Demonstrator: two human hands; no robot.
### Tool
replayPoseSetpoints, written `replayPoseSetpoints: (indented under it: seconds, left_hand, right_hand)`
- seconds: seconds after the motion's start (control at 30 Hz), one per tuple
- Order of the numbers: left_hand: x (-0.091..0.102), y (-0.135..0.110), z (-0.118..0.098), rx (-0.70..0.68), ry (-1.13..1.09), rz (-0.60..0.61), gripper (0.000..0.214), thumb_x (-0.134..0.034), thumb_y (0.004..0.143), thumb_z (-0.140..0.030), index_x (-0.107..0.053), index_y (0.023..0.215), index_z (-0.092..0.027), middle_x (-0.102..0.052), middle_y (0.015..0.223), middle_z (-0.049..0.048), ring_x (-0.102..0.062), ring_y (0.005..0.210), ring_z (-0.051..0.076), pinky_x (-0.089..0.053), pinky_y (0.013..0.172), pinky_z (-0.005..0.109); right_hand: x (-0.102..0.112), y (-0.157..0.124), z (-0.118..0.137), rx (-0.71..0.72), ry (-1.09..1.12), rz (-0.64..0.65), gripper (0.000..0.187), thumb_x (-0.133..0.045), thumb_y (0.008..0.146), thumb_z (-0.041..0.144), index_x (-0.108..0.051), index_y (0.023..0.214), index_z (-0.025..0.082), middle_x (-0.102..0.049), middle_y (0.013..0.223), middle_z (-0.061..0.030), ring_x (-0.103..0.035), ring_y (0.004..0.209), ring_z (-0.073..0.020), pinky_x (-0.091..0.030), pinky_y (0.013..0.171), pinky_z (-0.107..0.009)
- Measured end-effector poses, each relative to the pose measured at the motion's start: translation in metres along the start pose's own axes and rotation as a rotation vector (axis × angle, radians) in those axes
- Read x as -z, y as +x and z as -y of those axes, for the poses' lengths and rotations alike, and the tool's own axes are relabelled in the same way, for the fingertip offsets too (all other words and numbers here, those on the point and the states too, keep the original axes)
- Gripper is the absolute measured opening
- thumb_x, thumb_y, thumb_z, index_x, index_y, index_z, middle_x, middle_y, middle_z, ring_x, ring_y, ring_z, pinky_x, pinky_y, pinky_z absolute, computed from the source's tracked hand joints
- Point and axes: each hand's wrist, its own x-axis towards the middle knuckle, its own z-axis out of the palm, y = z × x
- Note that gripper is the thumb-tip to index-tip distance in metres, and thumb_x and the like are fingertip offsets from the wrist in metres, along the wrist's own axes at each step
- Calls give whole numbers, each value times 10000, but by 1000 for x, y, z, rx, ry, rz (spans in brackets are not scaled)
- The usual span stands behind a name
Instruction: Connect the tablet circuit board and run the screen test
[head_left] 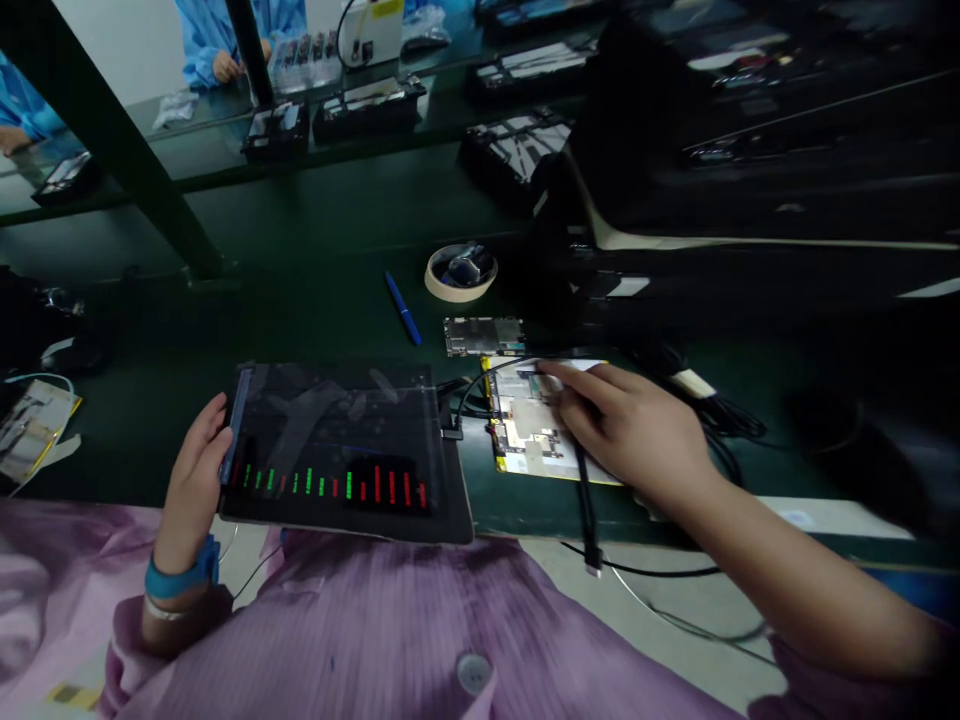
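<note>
My left grip (189, 480) rested at the left edge of the screen (330, 420), left of centre in the frame; whether it clamped, I couldn't tell. My right grip (637, 430) reached over the circuit board (525, 418), right of centre, any pinch hidden from me. Coloured bars (391, 487) lit the screen and black wires (453, 433) ran toward the board, so I judged it powered. Work at the board looked unfinished; a plug (592, 563) hung loose at lower centre.
</note>
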Motion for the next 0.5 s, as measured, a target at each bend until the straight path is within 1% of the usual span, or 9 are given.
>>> replayPoseSetpoints:
  seconds: [0.07, 0.17, 0.27, 0.33, 0.4, 0.47, 0.5]
  left_hand:
    - [-1, 2, 2, 19, -115, 32, 567, -595, 843, -407, -536, 1387, -261, -550, 1458, 63, -412, 1424, 280, -316, 1189, 421]
    - [1, 2, 4, -15, -211, 93, 634, -621, 812, -358, -491, 1418, -222, -563, 1439, 93, -427, 1415, 278, -309, 1196, 427]
    - [2, 1, 5, -71, -212, 135, 661, -651, 802, -354, -474, 1427, -234, -569, 1432, 91, -437, 1408, 272, -305, 1198, 438]
    - [2, 0, 5, -86, -203, 145, 667, -673, 796, -357, -476, 1424, -247, -573, 1430, 84, -435, 1410, 268, -319, 1191, 434]
    - [2, 3, 5, -78, -225, 156, 682, -681, 795, -367, -469, 1429, -235, -577, 1427, 92, -460, 1390, 266, -339, 1177, 425]
    - [1, 9, 4, -44, -259, 157, 686, -668, 802, -388, -467, 1431, -207, -580, 1420, 112, -503, 1353, 264, -359, 1159, 415]
    - [1, 14, 4, -20, -268, 142, 677, -660, 803, -398, -480, 1423, -195, -585, 1412, 119, -520, 1336, 263, -371, 1148, 407]
  right_hand:
    - [-1, -1, 0, -23, 8, 6, 420, -435, 914, 295, -714, 1168, 110, -690, 836, -102, -658, 760, -234, -393, 503, -293]
    - [-4, -1, -5, -26, 21, -2, 422, -438, 895, 325, -710, 1158, 137, -699, 844, -103, -664, 746, -236, -411, 495, -286]
    - [-5, 1, -12, 18, 72, -2, 415, -439, 896, 344, -706, 1138, 139, -714, 897, -112, -678, 752, -236, -481, 558, -290]
    - [-1, 0, -10, 33, 106, -17, 392, -440, 906, 341, -706, 1109, 138, -716, 887, -113, -679, 725, -231, -506, 580, -296]
    - [9, -1, 3, 30, 99, -98, 355, -437, 920, 307, -702, 1086, 140, -706, 825, -100, -666, 667, -224, -504, 555, -300]
    - [22, -4, 29, 48, 98, -197, 307, -449, 937, 252, -689, 1092, 138, -686, 774, -84, -645, 625, -211, -502, 537, -299]
    - [28, -6, 46, 86, 130, -201, 270, -482, 944, 231, -681, 1103, 141, -677, 766, -76, -639, 626, -201, -516, 555, -296]
